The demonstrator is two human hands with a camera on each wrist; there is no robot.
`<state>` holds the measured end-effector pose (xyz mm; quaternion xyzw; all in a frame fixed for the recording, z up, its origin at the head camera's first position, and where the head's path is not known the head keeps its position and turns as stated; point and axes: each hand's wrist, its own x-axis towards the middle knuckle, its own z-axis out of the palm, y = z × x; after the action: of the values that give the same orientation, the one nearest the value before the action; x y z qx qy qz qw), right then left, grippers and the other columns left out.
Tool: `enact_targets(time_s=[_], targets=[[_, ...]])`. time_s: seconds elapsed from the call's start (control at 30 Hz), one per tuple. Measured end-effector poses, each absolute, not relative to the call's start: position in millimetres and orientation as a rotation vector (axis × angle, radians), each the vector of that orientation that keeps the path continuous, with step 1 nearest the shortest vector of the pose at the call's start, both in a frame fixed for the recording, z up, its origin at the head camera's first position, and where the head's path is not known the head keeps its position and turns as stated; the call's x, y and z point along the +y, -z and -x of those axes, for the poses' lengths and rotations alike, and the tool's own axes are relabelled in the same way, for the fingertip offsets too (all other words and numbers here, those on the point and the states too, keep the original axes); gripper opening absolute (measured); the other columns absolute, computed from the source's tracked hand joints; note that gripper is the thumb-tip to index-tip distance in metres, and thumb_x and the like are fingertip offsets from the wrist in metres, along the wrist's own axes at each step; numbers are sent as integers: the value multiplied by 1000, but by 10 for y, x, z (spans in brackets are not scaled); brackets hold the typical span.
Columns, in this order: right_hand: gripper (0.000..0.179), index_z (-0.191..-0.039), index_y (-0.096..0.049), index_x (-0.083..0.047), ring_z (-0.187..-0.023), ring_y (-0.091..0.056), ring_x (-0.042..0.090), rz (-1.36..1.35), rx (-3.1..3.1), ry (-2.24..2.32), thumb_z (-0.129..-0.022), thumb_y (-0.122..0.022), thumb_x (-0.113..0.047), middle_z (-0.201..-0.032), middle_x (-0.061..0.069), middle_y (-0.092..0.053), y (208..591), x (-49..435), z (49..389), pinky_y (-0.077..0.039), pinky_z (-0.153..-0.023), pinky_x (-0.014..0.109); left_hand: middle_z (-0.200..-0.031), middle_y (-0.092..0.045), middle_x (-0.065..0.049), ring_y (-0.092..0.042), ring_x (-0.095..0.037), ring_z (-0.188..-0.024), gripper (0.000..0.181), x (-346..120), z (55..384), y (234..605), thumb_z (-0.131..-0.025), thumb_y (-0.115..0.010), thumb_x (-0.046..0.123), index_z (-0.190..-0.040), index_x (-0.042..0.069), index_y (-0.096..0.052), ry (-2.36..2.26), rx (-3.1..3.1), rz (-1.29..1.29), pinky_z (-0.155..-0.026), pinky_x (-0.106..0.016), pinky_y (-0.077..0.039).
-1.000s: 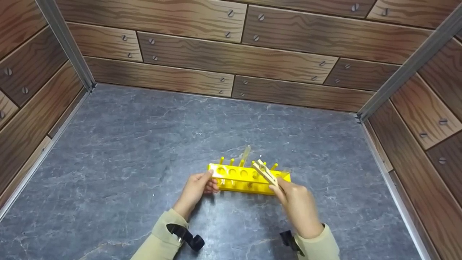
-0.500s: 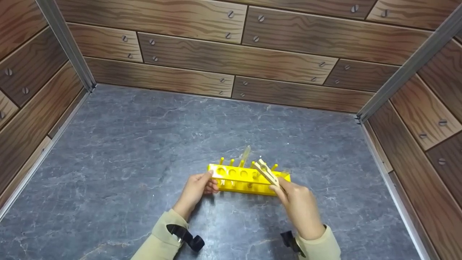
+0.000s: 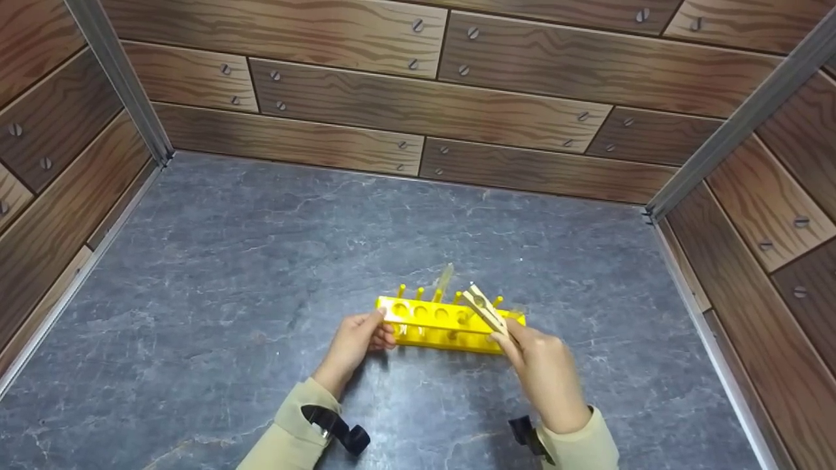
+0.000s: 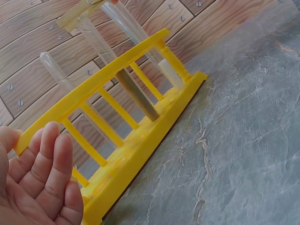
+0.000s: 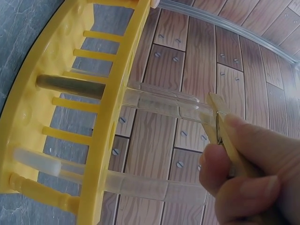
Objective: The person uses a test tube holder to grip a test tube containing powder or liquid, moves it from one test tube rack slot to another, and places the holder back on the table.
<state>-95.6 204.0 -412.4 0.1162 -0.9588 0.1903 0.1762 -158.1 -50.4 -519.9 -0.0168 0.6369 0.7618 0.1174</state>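
Note:
A yellow test tube rack (image 3: pixel 431 321) stands on the grey surface. My left hand (image 3: pixel 356 336) grips its left end, thumb on top and fingers below the upper rail. My right hand (image 3: pixel 542 372) pinches a wooden test tube clamp (image 5: pixel 229 145), its tips at the mouth of a test tube with brown liquid (image 5: pixel 70 86). That tube sits upright through a hole in the rack. Toward the rack's right end stands another tube with white contents (image 4: pixel 171 72). Behind the rail, an upside-down clear tube (image 4: pixel 58 70) sits over a peg.
Grey marbled tabletop (image 3: pixel 261 261) spreads around the rack. Wood-plank-patterned panels (image 3: pixel 366 85) enclose it at the back and both sides, with metal corner strips (image 3: pixel 117 85). A black wrist strap (image 3: pixel 326 421) is on the left sleeve.
My right hand and the wooden clamp have shifted slightly to the right, still by the same tube. The left hand and the rack have not visibly moved.

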Motion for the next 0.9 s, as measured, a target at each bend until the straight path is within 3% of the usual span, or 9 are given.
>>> enact_targets(time_s=[0.63,0.9], targets=[[14,-89,-68,-7,-46,-36,7,-330,-2688,-536,-85,-69,-20,-57,-5,-48,4080,2055,955,-35,-43,22,-66,-65,-4,-64,-14,-60,38,-500,1585,5186,-96,-51,27,-79,-3,-65,-2206,1873,69,-67,-32,-55],[16,-92,-67,-6,-46,-36,8,-332,-2694,-534,-87,-66,-22,-58,-4,-47,4070,2080,952,-34,-42,21,-65,-65,-6,-64,-15,-60,39,-518,1547,5073,-98,-47,20,-81,-11,-63,-2210,1851,46,-66,-33,-55]])
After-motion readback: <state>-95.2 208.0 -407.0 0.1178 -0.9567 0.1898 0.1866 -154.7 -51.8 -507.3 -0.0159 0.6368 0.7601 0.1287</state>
